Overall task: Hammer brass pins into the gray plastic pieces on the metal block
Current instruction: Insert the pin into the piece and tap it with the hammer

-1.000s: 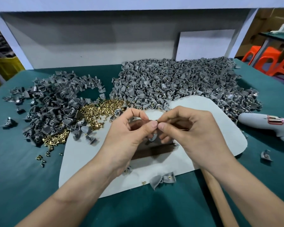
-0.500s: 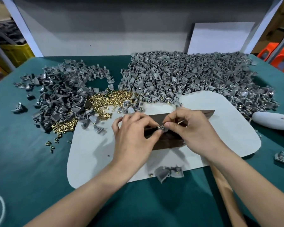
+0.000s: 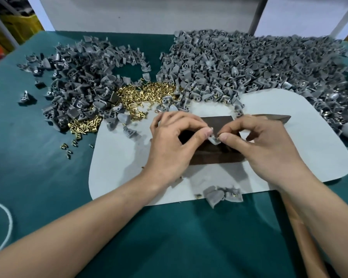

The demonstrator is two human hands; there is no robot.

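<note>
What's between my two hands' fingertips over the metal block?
One gray plastic piece, pinched by the left hand and right hand above the metal block, seen in the head view.

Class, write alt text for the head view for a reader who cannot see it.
The left hand and right hand pinch one gray plastic piece over a dark metal block on a white mat. Behind, heaps of gray pieces and brass pins lie on the green table.
</note>
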